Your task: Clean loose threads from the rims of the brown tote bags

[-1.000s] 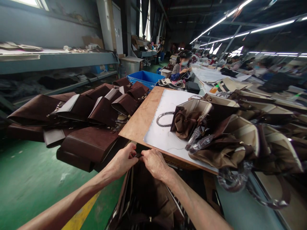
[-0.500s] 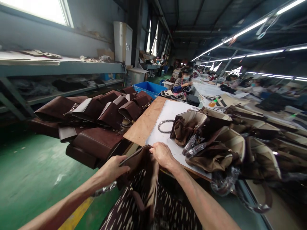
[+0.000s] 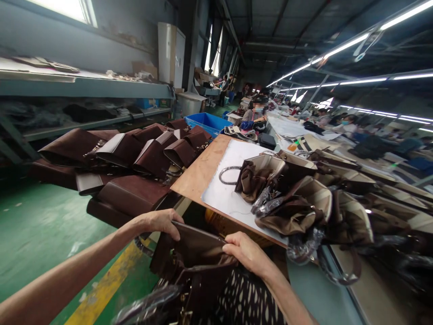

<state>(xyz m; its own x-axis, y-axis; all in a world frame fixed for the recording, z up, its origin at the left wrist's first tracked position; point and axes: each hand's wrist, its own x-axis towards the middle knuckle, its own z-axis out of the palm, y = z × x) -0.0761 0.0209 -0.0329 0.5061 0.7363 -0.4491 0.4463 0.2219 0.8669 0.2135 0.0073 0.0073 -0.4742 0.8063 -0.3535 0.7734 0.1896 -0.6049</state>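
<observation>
A dark brown handbag (image 3: 199,246) is held low in front of me, its mouth spread and its inside facing up. My left hand (image 3: 165,222) pinches the left end of the far rim between thumb and fingers. At the right end, my right hand (image 3: 245,250) is closed on the same bag's edge. A plastic-wrapped handle (image 3: 152,304) and gold-coloured fittings hang on the near side of the bag. Behind it shows black cloth with pale flecks (image 3: 252,298) over my lap.
Several brown bags (image 3: 131,194) are piled on the left. A board-topped table (image 3: 194,178) with white sheet (image 3: 223,180) stands ahead, carrying several open bags (image 3: 304,203) on its right. Beyond are a blue bin (image 3: 208,123) and a seated person (image 3: 253,117). Green floor (image 3: 43,230) lies left.
The bag's mouth has been turned and widened, so its rim now runs across in front of me. My right hand has moved down and right; the left has shifted slightly.
</observation>
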